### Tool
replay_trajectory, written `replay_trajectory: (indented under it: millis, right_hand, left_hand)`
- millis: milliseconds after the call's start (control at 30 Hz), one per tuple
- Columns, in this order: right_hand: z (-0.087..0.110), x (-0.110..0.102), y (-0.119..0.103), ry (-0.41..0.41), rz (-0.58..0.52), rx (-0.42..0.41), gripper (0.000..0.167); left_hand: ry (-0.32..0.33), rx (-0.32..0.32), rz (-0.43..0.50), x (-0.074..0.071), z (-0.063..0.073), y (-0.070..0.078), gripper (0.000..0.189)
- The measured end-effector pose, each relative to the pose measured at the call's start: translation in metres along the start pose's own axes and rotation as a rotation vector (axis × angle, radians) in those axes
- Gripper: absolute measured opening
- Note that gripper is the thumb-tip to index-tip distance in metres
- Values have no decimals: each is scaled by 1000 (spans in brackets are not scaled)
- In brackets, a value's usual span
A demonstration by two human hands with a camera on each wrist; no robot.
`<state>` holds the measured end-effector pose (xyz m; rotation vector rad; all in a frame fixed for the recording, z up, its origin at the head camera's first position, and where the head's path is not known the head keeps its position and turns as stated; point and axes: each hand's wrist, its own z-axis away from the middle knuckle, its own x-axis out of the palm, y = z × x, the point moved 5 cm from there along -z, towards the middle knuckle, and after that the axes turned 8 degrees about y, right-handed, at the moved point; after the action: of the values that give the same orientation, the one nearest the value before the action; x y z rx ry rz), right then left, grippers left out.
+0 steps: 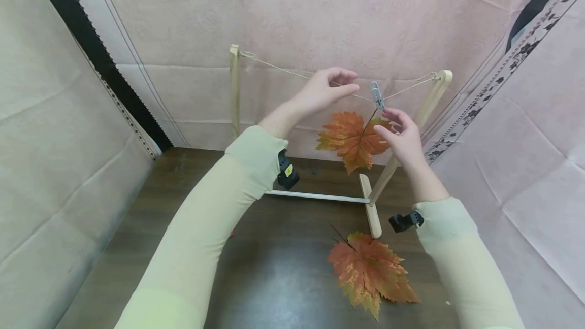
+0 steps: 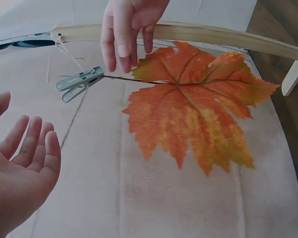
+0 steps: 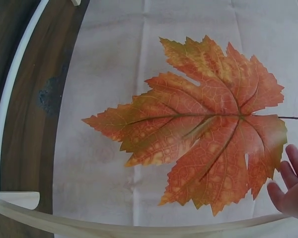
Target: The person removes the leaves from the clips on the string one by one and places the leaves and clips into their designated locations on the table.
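A pale blue-grey clothespin (image 1: 377, 95) clips the stem of an orange maple leaf (image 1: 352, 138) to a thin string (image 1: 283, 69). The leaf hangs stem-up below the string. To the left of the clothespin, my left hand (image 1: 325, 88) is at the string with loose fingers and thumb apart, holding nothing. My right hand (image 1: 402, 138) is just below and right of the clothespin, its relaxed fingers close to the leaf's edge. In the left wrist view, both the clothespin (image 2: 79, 83) and the leaf (image 2: 188, 104) are apart from my left hand (image 2: 25, 168).
The string spans two wooden posts, left (image 1: 235, 90) and right (image 1: 434, 96), joined low by a white rod (image 1: 320, 196). The right post stands on a wooden foot (image 1: 371, 209). A second maple leaf (image 1: 370, 270) lies on the dark wooden table (image 1: 260, 268). Pale cloth (image 1: 320, 19) hangs behind.
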<state>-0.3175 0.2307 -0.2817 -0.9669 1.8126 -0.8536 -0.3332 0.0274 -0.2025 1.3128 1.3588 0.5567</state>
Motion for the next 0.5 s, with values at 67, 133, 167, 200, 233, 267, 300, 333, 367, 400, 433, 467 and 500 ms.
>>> replay_trajectory:
  millis: [67,133,167,200,233,267,300,333,367,400,433,467,500]
  right_hand:
    - [-1,1,-1,5,3,4,50]
    - [-2,1,0,6,13,10,49]
    - [-3,2,0,5,15,13,48]
    - [-3,3,1,1,17,19,47]
    - [-4,4,2,-3,22,22,47]
    - [-4,5,2,-8,23,26,46]
    - [-5,6,3,-13,21,30,46]
    - [-5,7,4,-19,20,33,45]
    - [-5,8,4,-26,20,32,44]
    - [-5,10,4,-32,21,34,43]
    - [-6,11,4,-35,21,36,41]
    - [-6,11,4,-37,20,38,39]
    - [-6,12,4,-41,18,37,35]
  left_hand:
    - [10,12,-4,1,-7,5,41]
    - [19,3,-3,2,-13,9,42]
    - [26,-3,1,3,-16,9,42]
    - [35,-7,5,4,-18,10,42]
    - [42,-14,13,6,-20,10,42]
    - [49,-25,21,7,-22,9,43]
    - [54,-41,28,9,-24,7,43]
    - [59,-52,30,11,-26,6,44]
    - [61,-59,24,13,-28,5,44]
    - [62,-66,19,16,-29,3,45]
    - [60,-77,11,18,-31,2,46]
    - [57,-89,0,21,-32,1,48]
    - [53,-102,-14,24,-33,0,49]
